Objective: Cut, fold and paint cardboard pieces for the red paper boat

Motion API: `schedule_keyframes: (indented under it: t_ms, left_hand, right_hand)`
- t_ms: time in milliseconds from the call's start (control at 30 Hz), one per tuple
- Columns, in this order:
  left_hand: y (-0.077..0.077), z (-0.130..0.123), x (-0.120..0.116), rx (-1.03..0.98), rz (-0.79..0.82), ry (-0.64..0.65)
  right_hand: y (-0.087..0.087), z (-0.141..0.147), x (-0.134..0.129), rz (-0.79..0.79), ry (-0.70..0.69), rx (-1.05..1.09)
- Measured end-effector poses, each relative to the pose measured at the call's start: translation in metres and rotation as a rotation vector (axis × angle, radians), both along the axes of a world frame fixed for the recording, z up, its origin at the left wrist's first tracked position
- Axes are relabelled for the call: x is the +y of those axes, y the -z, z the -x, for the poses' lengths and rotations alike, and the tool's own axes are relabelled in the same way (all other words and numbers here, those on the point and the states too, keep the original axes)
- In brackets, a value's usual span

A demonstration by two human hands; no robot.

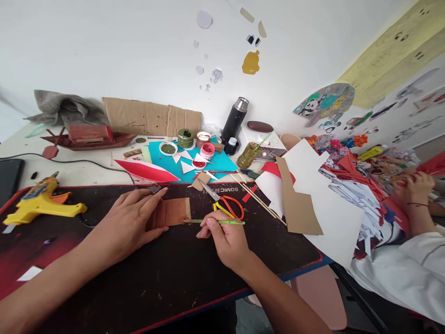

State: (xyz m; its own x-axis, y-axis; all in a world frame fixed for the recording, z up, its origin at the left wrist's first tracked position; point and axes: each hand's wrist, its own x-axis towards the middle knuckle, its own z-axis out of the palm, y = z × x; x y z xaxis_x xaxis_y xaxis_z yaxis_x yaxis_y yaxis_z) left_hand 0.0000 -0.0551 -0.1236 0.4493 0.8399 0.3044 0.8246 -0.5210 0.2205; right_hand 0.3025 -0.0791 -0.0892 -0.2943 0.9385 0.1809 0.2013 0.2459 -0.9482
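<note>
Bracing a small rectangular brown-painted cardboard piece [175,212] flat on a black desk mat with red edging [194,273], with the fingers of the left hand [134,215] across its top and the thumb by its lower edge. Pinching a slim bright-green paintbrush [230,222] in the right hand [224,240], tip at the piece's lower right corner. Just beyond that hand, scissors with red-and-yellow handles [233,208]; off to the left, a yellow plastic glue gun [48,206]. Farther back, a pointed red-and-white paper shape [149,172] beside a turquoise sheet [224,162] with open round jars of green paint [185,139] and red paint [207,150]. Beyond, a reddish-brown model boat [90,139] and a black cylindrical flask with silver cap [237,119], both near the white wall [139,46].
</note>
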Motion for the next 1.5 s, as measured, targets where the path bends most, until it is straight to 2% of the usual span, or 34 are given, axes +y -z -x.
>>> schedule_keyframes:
  t_ms: [267, 533, 867, 1167, 1333, 1500]
  left_hand:
    - [-0.002, 0.0, 0.0, -0.013, 0.019, -0.01]
    - [-0.001, 0.0, -0.001, 0.04, -0.036, 0.011]
    - [-0.002, 0.0, -0.003, 0.016, -0.038, 0.014]
    - [0.002, 0.0, -0.003, 0.007, -0.041, 0.003]
    - [0.002, -0.001, -0.003, 0.023, -0.051, 0.012]
    - [0.003, -0.001, -0.004, -0.021, -0.019, -0.005]
  right_hand:
    - [0.001, -0.015, 0.002, 0.06, 0.069, 0.051]
    - [0.001, -0.008, 0.007, 0.061, 0.046, 0.053]
    - [0.0, 0.006, 0.036, 0.024, 0.04, -0.003]
    - [-0.009, -0.008, 0.015, 0.038, -0.021, -0.064]
    - [-0.004, 0.003, 0.03, 0.026, 0.009, -0.028]
    - [-0.004, 0.009, 0.042, -0.016, 0.003, -0.09]
